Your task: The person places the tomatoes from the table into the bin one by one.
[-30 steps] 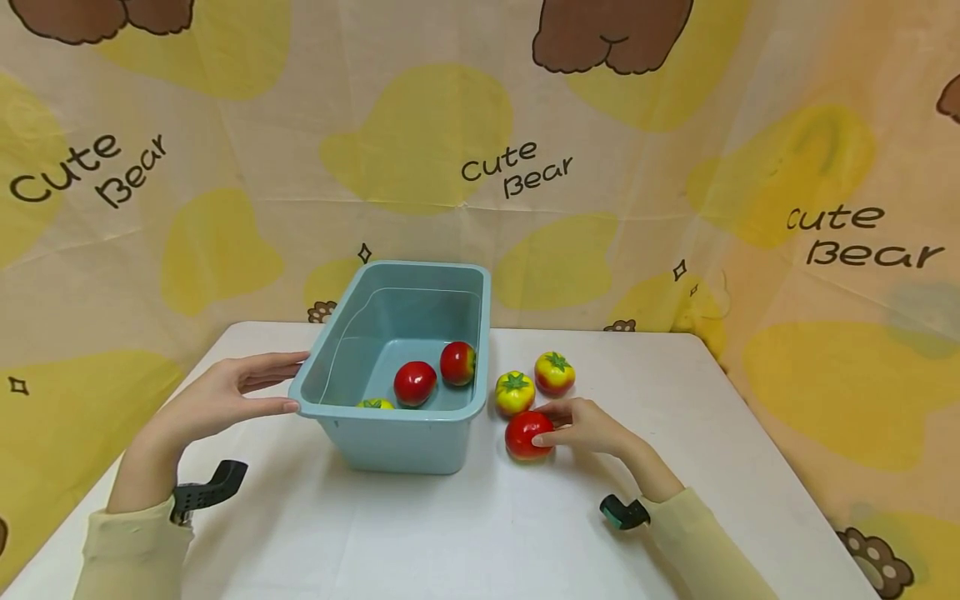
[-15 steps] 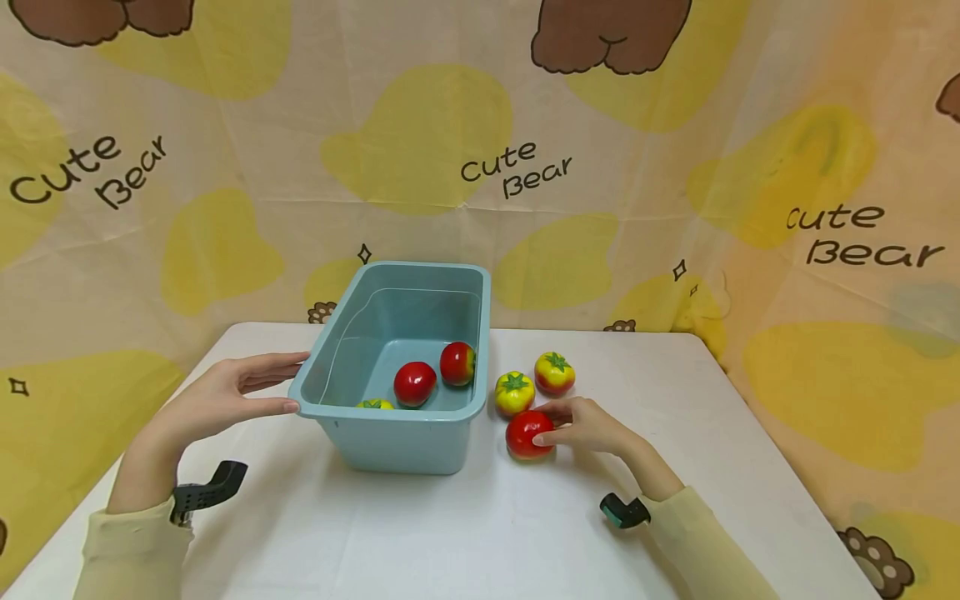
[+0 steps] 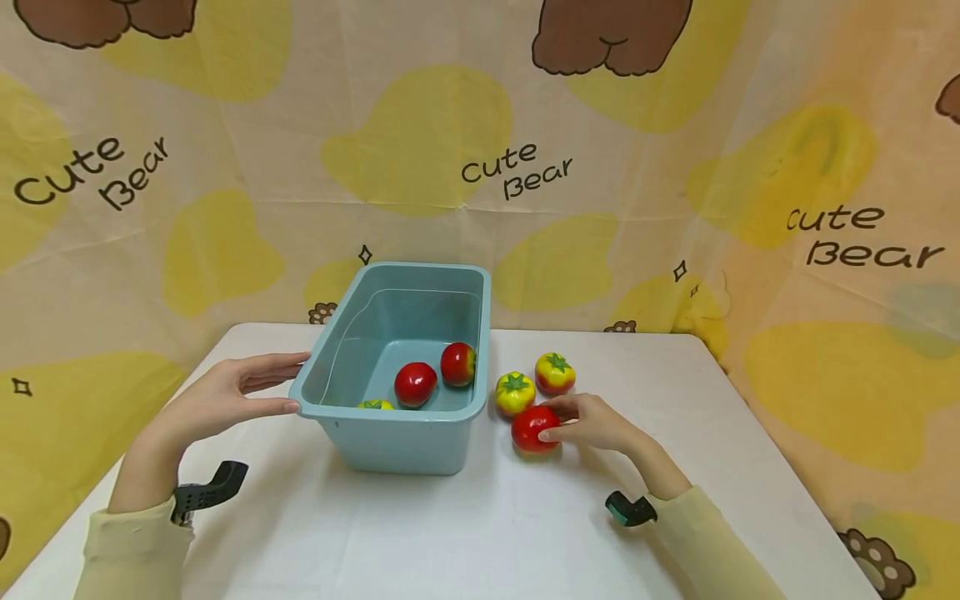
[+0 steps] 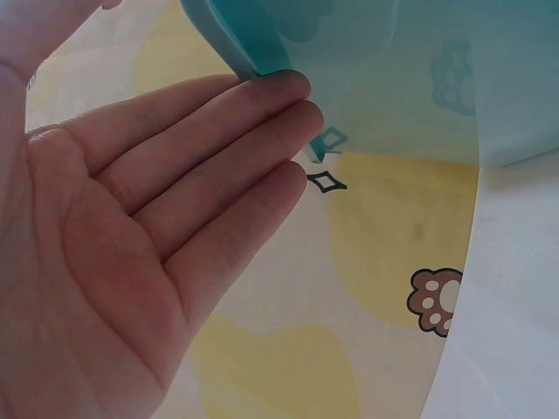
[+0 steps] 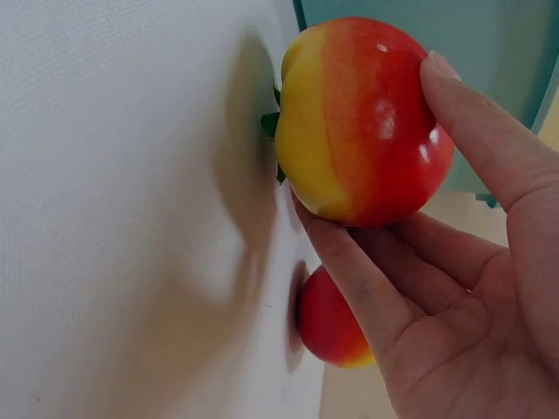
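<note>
My right hand (image 3: 592, 423) pinches a shiny red tomato (image 3: 531, 430) between thumb and fingers, just right of the bin. In the right wrist view this tomato (image 5: 367, 122) has its yellow, green-leaved end toward the white tabletop, with its shadow beside it. Two yellow-topped tomatoes, one nearer (image 3: 515, 394) and one farther (image 3: 555, 373), sit on the table behind it. My left hand (image 3: 217, 400) touches the left rim of a blue-grey plastic bin (image 3: 401, 442); its fingers (image 4: 218, 166) are straight. Inside the bin lie two red tomatoes (image 3: 416, 384) and a partly hidden yellow-topped one (image 3: 375, 405).
A white-covered table (image 3: 450, 542) carries everything. Behind and around it hangs a yellow patterned cloth (image 3: 420, 142) with bear prints and lettering. The bin stands toward the back, close to that cloth. Each wrist wears a black camera mount (image 3: 210, 492).
The right hand has shifted slightly right and upward, and the pinched tomato has moved with it. The left hand and the bin have stayed in place.
</note>
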Available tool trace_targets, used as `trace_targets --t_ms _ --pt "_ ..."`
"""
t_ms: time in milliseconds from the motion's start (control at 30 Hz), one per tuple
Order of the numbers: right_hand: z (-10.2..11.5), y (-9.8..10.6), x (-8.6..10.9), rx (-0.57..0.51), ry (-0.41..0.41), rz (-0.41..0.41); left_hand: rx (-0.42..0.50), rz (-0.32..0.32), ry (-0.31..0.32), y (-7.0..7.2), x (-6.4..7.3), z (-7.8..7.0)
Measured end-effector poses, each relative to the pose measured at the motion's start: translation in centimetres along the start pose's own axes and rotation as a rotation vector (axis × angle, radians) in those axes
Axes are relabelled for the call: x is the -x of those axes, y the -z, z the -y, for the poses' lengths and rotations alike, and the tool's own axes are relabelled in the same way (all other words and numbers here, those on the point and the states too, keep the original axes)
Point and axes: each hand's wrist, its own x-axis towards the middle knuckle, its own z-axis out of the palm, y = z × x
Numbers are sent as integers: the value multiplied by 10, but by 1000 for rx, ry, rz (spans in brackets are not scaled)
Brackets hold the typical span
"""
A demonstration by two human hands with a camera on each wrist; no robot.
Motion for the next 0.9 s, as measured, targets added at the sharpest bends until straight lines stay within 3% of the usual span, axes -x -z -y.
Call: trace_targets --t_ms 900 --pt "4 17 6 -16 -2 -45 2 -3 0 0 1 1"
